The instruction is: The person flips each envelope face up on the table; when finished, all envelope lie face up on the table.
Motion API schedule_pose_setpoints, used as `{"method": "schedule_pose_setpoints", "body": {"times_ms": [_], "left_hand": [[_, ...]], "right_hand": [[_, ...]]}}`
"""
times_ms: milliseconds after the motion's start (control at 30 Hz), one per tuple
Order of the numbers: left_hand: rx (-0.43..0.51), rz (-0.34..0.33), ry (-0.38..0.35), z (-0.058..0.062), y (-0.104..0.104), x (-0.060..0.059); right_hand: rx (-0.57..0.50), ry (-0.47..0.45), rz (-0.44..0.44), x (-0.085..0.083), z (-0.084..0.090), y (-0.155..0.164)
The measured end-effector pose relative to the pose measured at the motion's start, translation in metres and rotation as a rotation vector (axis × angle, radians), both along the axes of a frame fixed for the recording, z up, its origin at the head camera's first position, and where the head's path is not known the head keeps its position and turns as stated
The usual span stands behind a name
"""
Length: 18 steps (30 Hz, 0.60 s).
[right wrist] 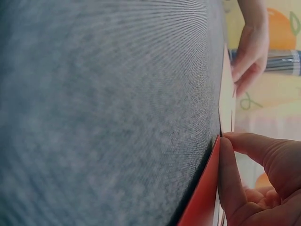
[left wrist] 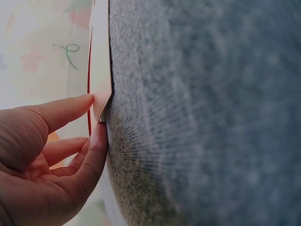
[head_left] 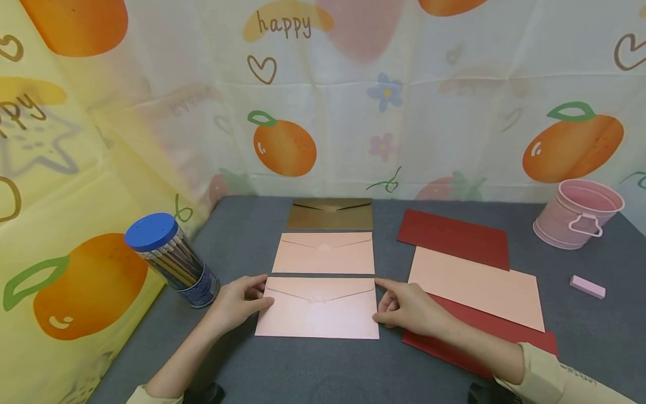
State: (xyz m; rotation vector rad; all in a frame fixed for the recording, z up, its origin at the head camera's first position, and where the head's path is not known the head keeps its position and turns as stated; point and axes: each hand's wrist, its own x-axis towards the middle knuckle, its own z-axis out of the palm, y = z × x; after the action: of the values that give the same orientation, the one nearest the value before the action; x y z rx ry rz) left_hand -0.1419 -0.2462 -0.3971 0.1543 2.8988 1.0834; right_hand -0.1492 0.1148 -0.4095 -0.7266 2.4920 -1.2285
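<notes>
A pale pink envelope (head_left: 318,320) with a V-shaped flap lies flat on the dark grey table, nearest to the person. My left hand (head_left: 239,304) holds its left side, thumb on the edge and index finger at the upper corner. In the left wrist view the thumb and a fingertip of the left hand (left wrist: 56,155) meet the envelope's edge (left wrist: 101,70). On the opposite side my right hand (head_left: 411,306) holds the right edge, index finger at the upper corner, thumb lower down. Just beyond lie a peach envelope (head_left: 323,261) and a gold-brown envelope (head_left: 330,219), in a column.
Right of the column, a red sheet (head_left: 454,235), a peach sheet (head_left: 479,286) and another red sheet (head_left: 530,335) overlap; the right forearm crosses above. A blue-lidded jar of pencils (head_left: 176,264) stands left. A pink bucket (head_left: 575,219) and a small pink block (head_left: 587,287) are at right.
</notes>
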Motion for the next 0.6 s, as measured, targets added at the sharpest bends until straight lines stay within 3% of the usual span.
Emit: {"method": "schedule_pose_setpoints", "body": {"times_ms": [133, 600], "left_hand": [[0.01, -0.03, 0.015, -0.0003, 0.0007, -0.0002], [0.032, -0.022, -0.011, -0.0022, 0.0025, -0.0012]], "right_hand": [[0.004, -0.003, -0.001, 0.0, 0.0001, -0.0007], [0.009, -0.005, 0.0, 0.0012, 0.0013, -0.0011]]}}
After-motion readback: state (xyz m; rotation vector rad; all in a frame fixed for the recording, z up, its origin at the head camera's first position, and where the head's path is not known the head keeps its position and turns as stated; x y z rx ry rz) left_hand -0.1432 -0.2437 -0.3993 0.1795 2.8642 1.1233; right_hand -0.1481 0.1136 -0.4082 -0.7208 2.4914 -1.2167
